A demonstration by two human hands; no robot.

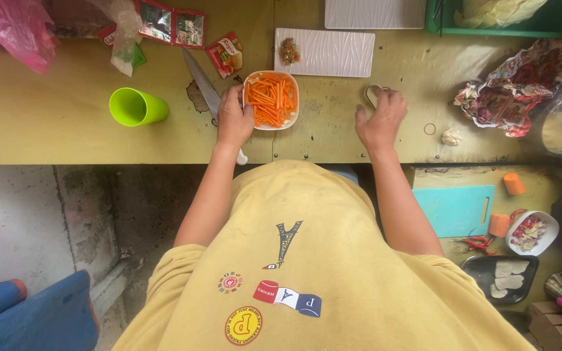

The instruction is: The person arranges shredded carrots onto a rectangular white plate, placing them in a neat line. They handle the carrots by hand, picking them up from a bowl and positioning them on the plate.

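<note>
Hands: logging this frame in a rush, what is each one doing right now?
Left hand: open, resting against the white bowl of carrot sticks, holding nothing.
Right hand: fingers curled over a small pale object; grip cannot be told.

A plain home kitchen, shown by carrot sticks (270,99) in a white bowl (292,120) at the left fingertips (232,97), a knife (204,88) beside them, a teal cutting board (453,211) nearby.
</note>
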